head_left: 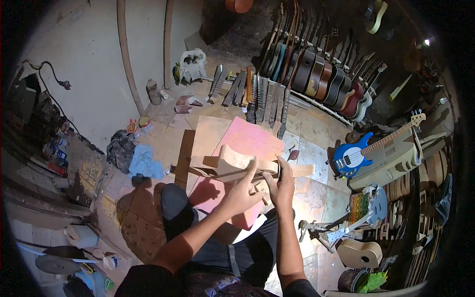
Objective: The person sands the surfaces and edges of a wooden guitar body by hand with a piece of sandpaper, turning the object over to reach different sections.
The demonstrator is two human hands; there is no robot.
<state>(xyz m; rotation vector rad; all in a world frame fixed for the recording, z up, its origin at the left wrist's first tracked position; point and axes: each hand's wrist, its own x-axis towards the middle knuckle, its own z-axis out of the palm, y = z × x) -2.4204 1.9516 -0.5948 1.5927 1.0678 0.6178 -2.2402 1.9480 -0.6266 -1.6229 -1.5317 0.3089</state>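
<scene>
Guitars (324, 74) line a rack (316, 101), loose necks (267, 101) lie side by side and an unpainted guitar body (354, 253) sits near what appear to be wooden parts (434, 180) in a dim guitar workshop.

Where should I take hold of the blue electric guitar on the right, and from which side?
I'd grip the blue electric guitar by its neck, coming from above with the right hand, the nearer one, once it leaves the pale wooden piece. The neck looks slim enough to wrap fingers around and slants up to the right, strings facing up; the body is broad and flat.
</scene>
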